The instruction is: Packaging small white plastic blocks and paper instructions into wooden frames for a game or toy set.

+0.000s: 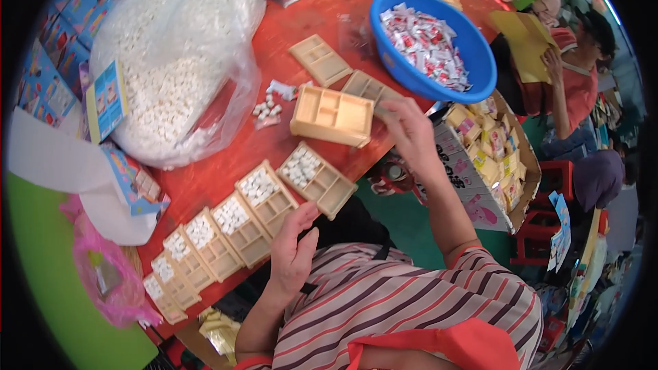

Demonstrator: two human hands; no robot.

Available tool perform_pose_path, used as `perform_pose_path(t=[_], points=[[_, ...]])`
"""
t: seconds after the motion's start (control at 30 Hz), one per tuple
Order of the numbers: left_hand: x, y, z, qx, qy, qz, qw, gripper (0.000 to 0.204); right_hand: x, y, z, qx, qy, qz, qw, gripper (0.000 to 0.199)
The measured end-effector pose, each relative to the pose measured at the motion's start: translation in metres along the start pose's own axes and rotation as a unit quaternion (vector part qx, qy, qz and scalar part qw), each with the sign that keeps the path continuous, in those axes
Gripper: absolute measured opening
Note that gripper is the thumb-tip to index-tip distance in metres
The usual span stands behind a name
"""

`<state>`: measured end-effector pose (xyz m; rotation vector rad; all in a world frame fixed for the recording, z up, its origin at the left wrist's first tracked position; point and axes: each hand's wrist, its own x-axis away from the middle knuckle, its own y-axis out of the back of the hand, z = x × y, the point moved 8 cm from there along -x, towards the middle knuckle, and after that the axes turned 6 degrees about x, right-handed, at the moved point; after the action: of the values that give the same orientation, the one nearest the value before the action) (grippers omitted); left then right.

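My left hand (293,250) is beside the near edge of a wooden compartment tray (329,188), its thumb and fingers apart, nothing visible in them. Small white pieces (301,166) fill that tray's far compartment; its other compartments are bare. My right hand (411,133) has its fingers over the right end of an empty compartment tray (363,86), partly hidden behind a stack of pale wooden trays (332,116). Toward the lower left runs a row of overlapping trays (250,236), each with white pieces in its far compartment.
A big clear bag (175,62) of white pieces stands at the far left. Beyond my right hand is a blue basin (480,62) of small wrapped packets, with a carton (524,192) of yellow packages below. An empty tray (320,59) lies behind the stack. Another person (579,75) sits at right.
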<state>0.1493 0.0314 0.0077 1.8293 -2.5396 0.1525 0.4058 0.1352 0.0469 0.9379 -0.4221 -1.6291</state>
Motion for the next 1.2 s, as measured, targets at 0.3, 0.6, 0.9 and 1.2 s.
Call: perform_pose_path(t=[0.3,0.6,0.9,1.2], points=[[-0.002,-0.028,0.014,-0.009,0.037,0.055,0.998,0.039,-0.008,-0.034,-0.071,0.318,-0.016,0.045,0.947,0.064],[-0.011,-0.021,0.011,0.015,0.022,0.012,1.0,0.039,-0.01,-0.006,-0.083,0.119,-0.116,-0.011,0.986,0.059],[-0.07,0.045,-0.015,0.245,0.082,-0.096,0.961,0.059,-0.011,0.019,0.064,0.035,0.21,0.049,0.976,0.067],[-0.07,0.08,-0.03,0.224,0.158,0.149,0.95,0.06,-0.005,-0.059,0.186,0.087,0.564,0.209,0.794,0.068]])
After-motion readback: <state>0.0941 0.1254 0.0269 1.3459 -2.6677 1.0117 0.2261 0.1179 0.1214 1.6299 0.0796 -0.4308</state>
